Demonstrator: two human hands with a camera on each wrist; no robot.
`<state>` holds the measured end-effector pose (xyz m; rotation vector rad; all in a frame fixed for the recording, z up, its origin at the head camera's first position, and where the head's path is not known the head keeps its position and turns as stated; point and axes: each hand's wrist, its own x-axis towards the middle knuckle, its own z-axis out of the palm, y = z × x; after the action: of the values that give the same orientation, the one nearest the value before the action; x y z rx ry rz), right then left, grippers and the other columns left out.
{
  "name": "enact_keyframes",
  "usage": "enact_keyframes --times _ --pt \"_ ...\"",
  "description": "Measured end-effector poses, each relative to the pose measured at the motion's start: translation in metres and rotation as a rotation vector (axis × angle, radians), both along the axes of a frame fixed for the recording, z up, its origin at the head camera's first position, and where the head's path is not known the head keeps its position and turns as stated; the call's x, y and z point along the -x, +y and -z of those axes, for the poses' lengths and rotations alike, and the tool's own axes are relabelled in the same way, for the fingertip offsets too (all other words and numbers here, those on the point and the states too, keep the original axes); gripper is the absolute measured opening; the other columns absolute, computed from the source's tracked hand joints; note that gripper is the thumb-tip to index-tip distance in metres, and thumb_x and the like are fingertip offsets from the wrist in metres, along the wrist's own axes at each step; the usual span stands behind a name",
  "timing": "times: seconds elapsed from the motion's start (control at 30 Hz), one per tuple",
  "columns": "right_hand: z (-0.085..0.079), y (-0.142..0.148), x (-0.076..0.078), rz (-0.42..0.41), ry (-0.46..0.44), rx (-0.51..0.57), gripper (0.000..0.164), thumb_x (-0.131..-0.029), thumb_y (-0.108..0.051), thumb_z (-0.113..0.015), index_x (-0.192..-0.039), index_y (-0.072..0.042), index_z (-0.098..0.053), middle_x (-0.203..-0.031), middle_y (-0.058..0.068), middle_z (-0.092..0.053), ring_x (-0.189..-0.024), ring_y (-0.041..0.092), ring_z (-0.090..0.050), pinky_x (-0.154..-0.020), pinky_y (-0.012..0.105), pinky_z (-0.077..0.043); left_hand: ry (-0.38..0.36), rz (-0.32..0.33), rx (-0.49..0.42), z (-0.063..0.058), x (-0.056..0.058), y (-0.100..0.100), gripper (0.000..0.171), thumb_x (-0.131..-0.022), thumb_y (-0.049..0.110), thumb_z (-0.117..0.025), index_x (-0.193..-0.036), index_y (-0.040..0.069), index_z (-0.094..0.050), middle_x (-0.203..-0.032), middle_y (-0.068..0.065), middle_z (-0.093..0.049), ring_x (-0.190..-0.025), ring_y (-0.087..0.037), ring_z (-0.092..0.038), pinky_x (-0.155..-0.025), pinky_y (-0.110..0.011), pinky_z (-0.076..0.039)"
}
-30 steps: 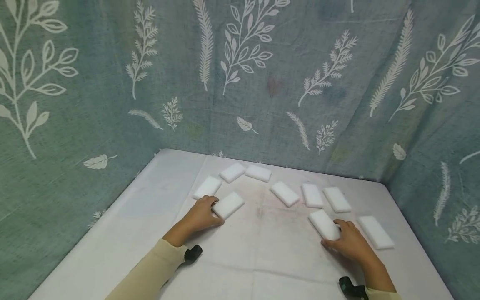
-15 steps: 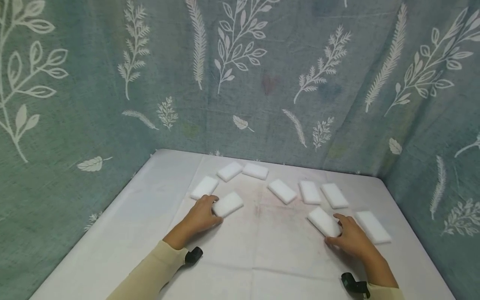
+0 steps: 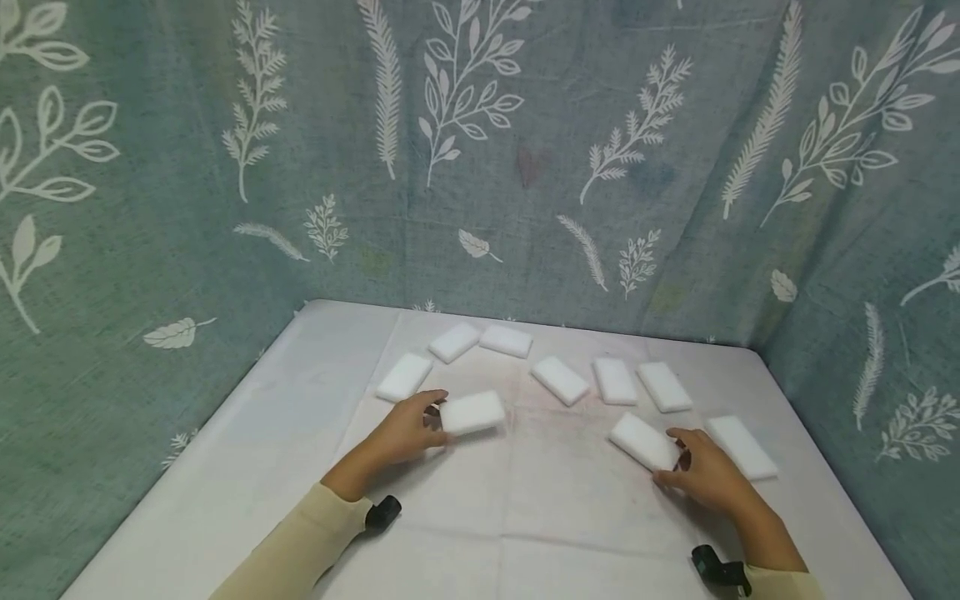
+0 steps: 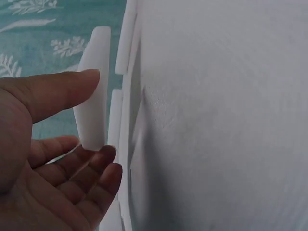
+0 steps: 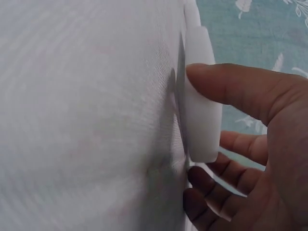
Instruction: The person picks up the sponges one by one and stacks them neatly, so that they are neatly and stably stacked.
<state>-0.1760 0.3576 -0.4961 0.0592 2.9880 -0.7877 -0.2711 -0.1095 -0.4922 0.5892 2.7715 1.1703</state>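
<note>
Between the thumb and fingers of my left hand [image 3: 403, 429] is a white foam sponge block [image 3: 476, 412], pinched at its near-left end. In the left wrist view this sponge [image 4: 93, 118] is raised off the white cloth, with the thumb on one long edge. My right hand [image 3: 708, 472] pinches a second white sponge [image 3: 642, 441] by its near-right end. The right wrist view shows that sponge [image 5: 204, 127] close to the cloth, its shadow beside it; whether it touches the cloth I cannot tell. The thumb lies against its edge.
Several more white sponges lie flat, among them one left [image 3: 405, 377], one in the middle [image 3: 559, 380] and one right [image 3: 741, 447] beside the right hand. White cloth [image 3: 450, 533] covers the table. A leaf-patterned curtain [image 3: 465, 167] hangs behind and at both sides.
The left hand has lifted its sponge off the cloth and turned it slightly, moving it to the right. The right hand keeps its pinch, with little movement. The head view has shifted slightly.
</note>
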Motion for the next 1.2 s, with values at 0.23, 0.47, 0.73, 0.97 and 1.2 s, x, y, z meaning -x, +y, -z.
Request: enact_keyframes --times 0.23,0.47,0.73,0.97,1.2 --pt "0.001 -0.003 0.001 -0.026 0.039 0.081 0.09 -0.074 -0.034 -0.085 -0.141 0.005 -0.039 -0.122 0.02 -0.052 -0.103 0.032 -0.055 -0.082 0.047 -0.049 -0.041 0.108 -0.006 -0.002 -0.002 0.011 0.071 -0.077 0.016 -0.083 -0.14 0.005 -0.05 -0.127 -0.008 -0.059 -0.109 -0.026 -0.06 -0.09 -0.041 -0.05" --pt "0.002 -0.008 0.001 -0.033 0.05 0.148 0.086 -0.075 -0.027 -0.085 -0.143 0.003 -0.039 -0.128 0.023 -0.052 -0.114 0.044 -0.053 -0.091 0.057 -0.046 -0.022 0.214 0.053 0.005 -0.004 0.026 0.073 -0.077 0.023 -0.084 -0.14 0.005 -0.05 -0.127 -0.005 -0.06 -0.113 -0.022 -0.057 -0.094 -0.041 -0.047" --pt "0.006 -0.011 0.003 -0.035 0.054 0.127 0.086 -0.072 -0.022 -0.087 -0.141 0.001 -0.042 -0.124 0.021 -0.055 -0.112 0.042 -0.055 -0.092 0.056 -0.046 0.003 0.282 0.098 0.006 -0.016 0.05 0.073 -0.075 0.025 -0.084 -0.139 0.01 -0.052 -0.128 -0.003 -0.06 -0.119 -0.018 -0.053 -0.102 -0.038 -0.042" --pt "0.005 -0.01 0.003 -0.053 0.06 0.125 0.085 -0.071 -0.021 -0.088 -0.141 0.001 -0.043 -0.124 0.021 -0.056 -0.113 0.042 -0.054 -0.092 0.056 -0.046 0.012 0.284 0.107 0.01 -0.022 0.058 0.075 -0.072 0.024 -0.087 -0.139 0.012 -0.053 -0.132 0.0 -0.058 -0.127 -0.02 -0.049 -0.106 -0.038 -0.039" --pt "0.002 -0.009 0.003 -0.056 0.055 0.093 0.089 -0.069 -0.026 -0.089 -0.141 0.001 -0.043 -0.126 0.023 -0.055 -0.113 0.043 -0.053 -0.09 0.058 -0.045 0.028 0.278 0.122 0.013 -0.026 0.062 0.078 -0.071 0.027 -0.088 -0.139 0.012 -0.052 -0.136 -0.002 -0.056 -0.129 -0.021 -0.047 -0.107 -0.039 -0.037"
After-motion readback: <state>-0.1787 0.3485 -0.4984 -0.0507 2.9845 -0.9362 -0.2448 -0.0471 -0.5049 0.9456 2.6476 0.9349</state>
